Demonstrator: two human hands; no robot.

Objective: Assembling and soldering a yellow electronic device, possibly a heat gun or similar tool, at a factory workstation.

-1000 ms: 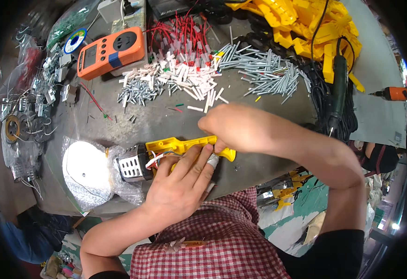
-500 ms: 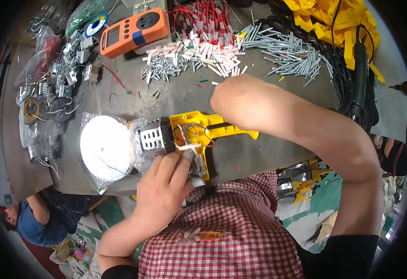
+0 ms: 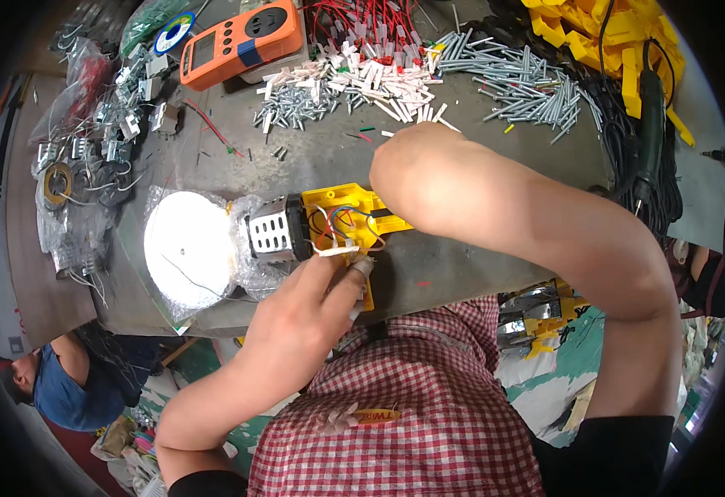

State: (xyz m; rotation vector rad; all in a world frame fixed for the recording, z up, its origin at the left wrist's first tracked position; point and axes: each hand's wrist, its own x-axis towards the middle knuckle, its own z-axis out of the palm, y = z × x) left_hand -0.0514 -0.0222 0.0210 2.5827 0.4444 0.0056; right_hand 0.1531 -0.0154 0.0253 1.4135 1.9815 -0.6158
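A yellow plastic housing lies open on the bench, with red, blue and white wires inside. A vented metal case joins its left side, followed by a round white disc in clear plastic wrap. My left hand reaches to the housing's near edge, thumb and fingers closed together just below a white sleeve. What they pinch is hidden. My right hand bends down over the housing's handle from the far side. Its fingers are out of sight behind the wrist.
Behind the housing lie piles of white sleeves, short screws and long screws. An orange meter stands at the back left. A dark-handled tool and black cables lie right. Another person is at lower left.
My left thumb has come up from the housing's near side to the fingers beside the white sleeve. My right hand has shifted slightly left, covering more of the handle. The view has tilted slightly.
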